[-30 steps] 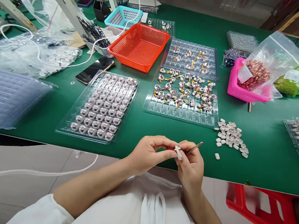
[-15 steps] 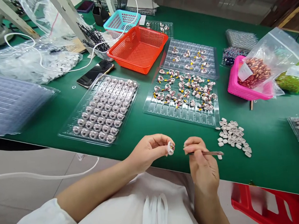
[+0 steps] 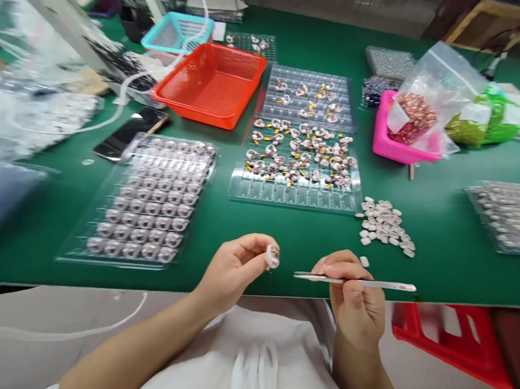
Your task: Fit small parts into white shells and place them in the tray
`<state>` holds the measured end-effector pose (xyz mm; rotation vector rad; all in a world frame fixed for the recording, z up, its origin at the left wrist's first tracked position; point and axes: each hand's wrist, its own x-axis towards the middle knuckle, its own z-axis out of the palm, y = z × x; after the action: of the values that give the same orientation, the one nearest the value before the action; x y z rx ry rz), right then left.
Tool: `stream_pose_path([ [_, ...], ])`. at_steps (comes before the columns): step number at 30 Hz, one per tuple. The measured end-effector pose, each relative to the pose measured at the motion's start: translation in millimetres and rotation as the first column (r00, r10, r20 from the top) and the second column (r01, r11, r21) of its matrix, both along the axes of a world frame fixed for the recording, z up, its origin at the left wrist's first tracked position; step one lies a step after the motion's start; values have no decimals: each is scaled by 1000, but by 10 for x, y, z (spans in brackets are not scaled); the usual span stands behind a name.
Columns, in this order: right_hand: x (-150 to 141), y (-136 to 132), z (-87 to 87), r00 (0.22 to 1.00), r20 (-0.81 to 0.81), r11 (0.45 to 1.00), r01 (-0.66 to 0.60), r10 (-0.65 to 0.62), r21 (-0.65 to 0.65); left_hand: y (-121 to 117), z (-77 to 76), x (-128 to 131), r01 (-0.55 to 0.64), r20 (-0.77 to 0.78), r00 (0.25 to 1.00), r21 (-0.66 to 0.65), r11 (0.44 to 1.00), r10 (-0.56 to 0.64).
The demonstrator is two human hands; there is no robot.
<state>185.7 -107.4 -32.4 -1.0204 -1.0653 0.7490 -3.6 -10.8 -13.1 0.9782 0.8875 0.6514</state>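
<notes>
My left hand [image 3: 235, 266] pinches a small white ring-shaped part [image 3: 272, 256] at the near edge of the green table [image 3: 443, 236]. A little to its right, my right hand [image 3: 357, 297] is closed round metal tweezers [image 3: 353, 281] that lie level, tips toward the part and apart from it. A heap of small white caps [image 3: 383, 225] lies just beyond my right hand. Clear trays stand farther back: one [image 3: 145, 195] full of grey round parts, one [image 3: 297, 163] with wired coil parts.
An orange basket [image 3: 211, 86] and a teal basket [image 3: 175, 32] stand at the back. A pink basket [image 3: 399, 133] holds a bag of copper coils [image 3: 416, 111]. A phone [image 3: 128, 132] lies left of centre. A red stool [image 3: 454, 341] stands under the table's right side.
My hands have drawn apart. The right hand swung the tweezers away from the part to a level position. The view has shifted to the right and blurred at the left.
</notes>
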Motion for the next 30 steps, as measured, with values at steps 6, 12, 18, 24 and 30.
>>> stream_pose_path([
  [6,670,-276,144,803,384,867,498,-456,-12,41,-32,5,65,-109,992,66,996,-57],
  [12,1057,-590,173,567,704,677,717,-428,-166,66,31,160,108,-146,985,75,991,-96],
  [18,1036,-496,-7,548,836,737,555,24,-385,65,-43,278,117,-46,992,13,993,-116],
  [24,921,-336,-177,441,897,757,579,20,-302,54,-105,297,107,8,994,-68,992,-107],
  [30,952,-223,-150,325,934,758,568,152,-321,56,-115,264,101,86,992,-108,989,-92],
])
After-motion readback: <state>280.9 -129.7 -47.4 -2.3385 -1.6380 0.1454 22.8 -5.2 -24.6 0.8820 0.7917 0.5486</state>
